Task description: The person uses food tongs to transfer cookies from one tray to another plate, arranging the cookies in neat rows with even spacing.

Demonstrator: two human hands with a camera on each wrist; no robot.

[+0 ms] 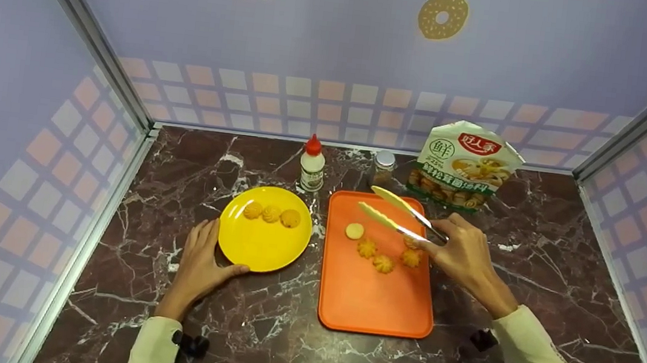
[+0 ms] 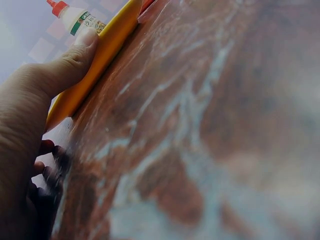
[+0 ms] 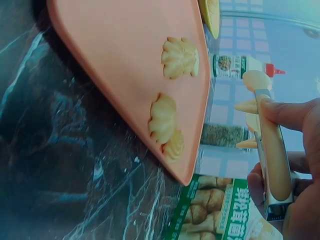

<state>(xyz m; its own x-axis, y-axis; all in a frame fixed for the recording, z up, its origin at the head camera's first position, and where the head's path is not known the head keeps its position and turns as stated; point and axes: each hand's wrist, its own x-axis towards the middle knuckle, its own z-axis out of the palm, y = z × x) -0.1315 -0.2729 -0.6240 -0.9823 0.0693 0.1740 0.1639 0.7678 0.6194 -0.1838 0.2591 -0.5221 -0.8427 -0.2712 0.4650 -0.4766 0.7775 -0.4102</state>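
Observation:
My left hand [image 1: 201,262] rests against the near left rim of a yellow plate [image 1: 264,251], thumb at the near edge and fingers along the left side. Three cookies [image 1: 271,214] lie in a row on this plate. With my right hand [image 1: 465,249] I grip a pair of tongs [image 1: 415,234] by the handles. Their pale yellow tips stand apart over the far part of an orange tray [image 1: 373,309], nothing between them. On the tray are a round pale cookie [image 1: 354,231] and several flower-shaped cookies [image 1: 383,264], one partly hidden behind the tongs.
A red-capped squeeze bottle [image 1: 313,168] stands behind the plate. Behind the tray are a small grey-lidded jar [image 1: 383,167] and an upright green-and-white food pouch [image 1: 465,167]. Patterned walls enclose the dark marbled table [image 1: 256,344] at the back and both sides.

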